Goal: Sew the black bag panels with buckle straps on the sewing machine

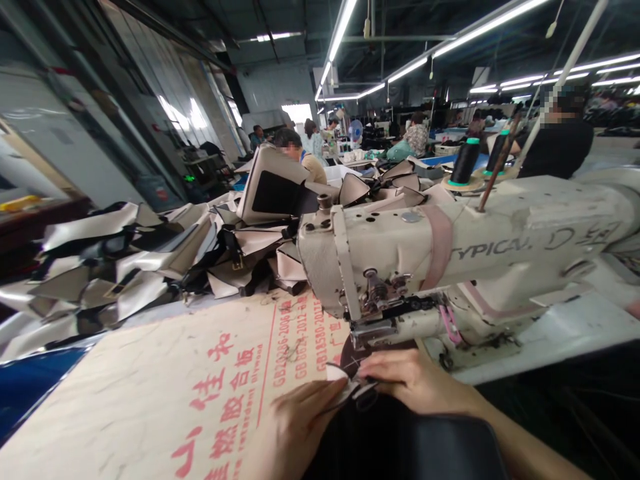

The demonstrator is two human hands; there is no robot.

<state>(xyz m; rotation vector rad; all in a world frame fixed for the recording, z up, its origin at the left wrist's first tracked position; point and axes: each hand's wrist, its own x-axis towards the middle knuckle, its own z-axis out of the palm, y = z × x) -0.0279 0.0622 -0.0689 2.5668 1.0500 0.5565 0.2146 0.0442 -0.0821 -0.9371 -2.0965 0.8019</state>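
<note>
Pale-and-black piece (335, 372) is pinched by left hand (303, 419) and right hand (410, 375), close before the sewing machine (385, 247), probably to keep edges steady.

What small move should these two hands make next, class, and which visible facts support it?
Probably ease the black-and-pale piece a little toward the sewing machine, keeping both grips. The left hand and right hand meet at the piece, fingers close together, just in front of the machine's stitching end, so a short, guided shift seems sensible.
</note>
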